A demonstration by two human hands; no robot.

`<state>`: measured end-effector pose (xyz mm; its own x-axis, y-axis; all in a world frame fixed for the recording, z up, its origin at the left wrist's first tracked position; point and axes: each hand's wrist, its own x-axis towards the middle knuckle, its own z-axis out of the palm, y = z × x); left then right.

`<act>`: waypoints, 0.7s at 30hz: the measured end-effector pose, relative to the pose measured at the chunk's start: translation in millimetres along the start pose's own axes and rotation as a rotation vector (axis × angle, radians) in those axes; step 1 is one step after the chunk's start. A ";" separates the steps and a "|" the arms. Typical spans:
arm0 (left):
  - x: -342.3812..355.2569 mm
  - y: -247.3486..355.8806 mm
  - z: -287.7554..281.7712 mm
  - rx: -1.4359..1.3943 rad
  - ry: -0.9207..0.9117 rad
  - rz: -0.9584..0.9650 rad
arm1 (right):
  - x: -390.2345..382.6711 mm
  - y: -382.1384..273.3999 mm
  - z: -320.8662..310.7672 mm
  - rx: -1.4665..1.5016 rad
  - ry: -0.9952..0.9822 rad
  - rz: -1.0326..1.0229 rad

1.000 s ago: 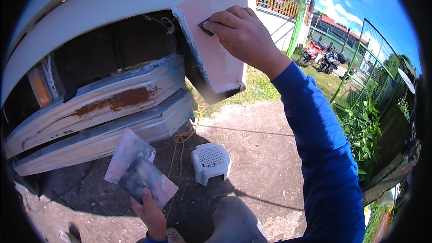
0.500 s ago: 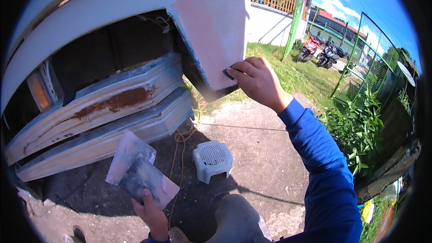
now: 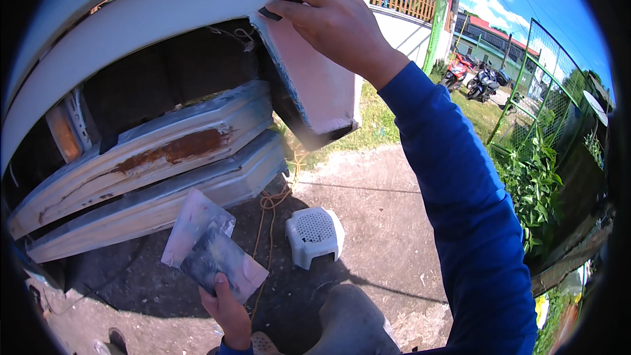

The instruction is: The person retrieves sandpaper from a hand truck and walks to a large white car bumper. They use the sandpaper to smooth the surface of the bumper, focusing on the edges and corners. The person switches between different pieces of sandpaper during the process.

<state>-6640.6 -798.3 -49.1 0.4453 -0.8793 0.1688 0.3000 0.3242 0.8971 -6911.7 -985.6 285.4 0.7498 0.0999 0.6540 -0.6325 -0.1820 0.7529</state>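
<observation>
My right hand [image 3: 345, 26], in a blue sleeve, pinches a small black flat spreader [image 3: 270, 14]. The spreader is at the top left corner of a pink-smeared white body panel [image 3: 315, 75], beside the dark opening. Whether its edge touches the surface I cannot tell. Low on the left, my left hand [image 3: 227, 312] grips smeared flat sheets [image 3: 213, 250], thumb on top. One sheet is dark with pale smears; pinkish, partly see-through ones lie around it. The fingers beneath are hidden.
Curved grey metal panels [image 3: 197, 148], one rust-patched, are stacked at left. A white plastic stool [image 3: 315, 230] stands on the concrete beside an orange cord [image 3: 266, 204]. Farther right are a green mesh gate [image 3: 526, 85], leafy plants [image 3: 529, 190] and parked motorcycles [image 3: 483, 82].
My right hand has moved up and left with the spreader, from the panel's lower right part to its top left corner. My left hand still holds the sheets, nearly unmoved.
</observation>
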 end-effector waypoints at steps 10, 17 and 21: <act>3.3 0.5 -5.7 -0.001 -0.029 -0.063 | -4.8 -2.5 -2.4 -0.060 -0.094 -0.060; 6.2 -6.9 -9.7 -0.060 -0.027 -0.062 | -57.4 -38.0 -7.3 0.136 -0.114 0.045; 6.6 -13.0 -10.6 -0.046 -0.040 -0.036 | -91.9 -54.8 -17.3 0.186 -0.246 0.101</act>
<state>-6632.6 -804.6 -64.0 0.3996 -0.9037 0.1540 0.3544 0.3073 0.8832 -6949.3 -967.9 185.3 0.7237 -0.1630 0.6706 -0.6769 -0.3572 0.6436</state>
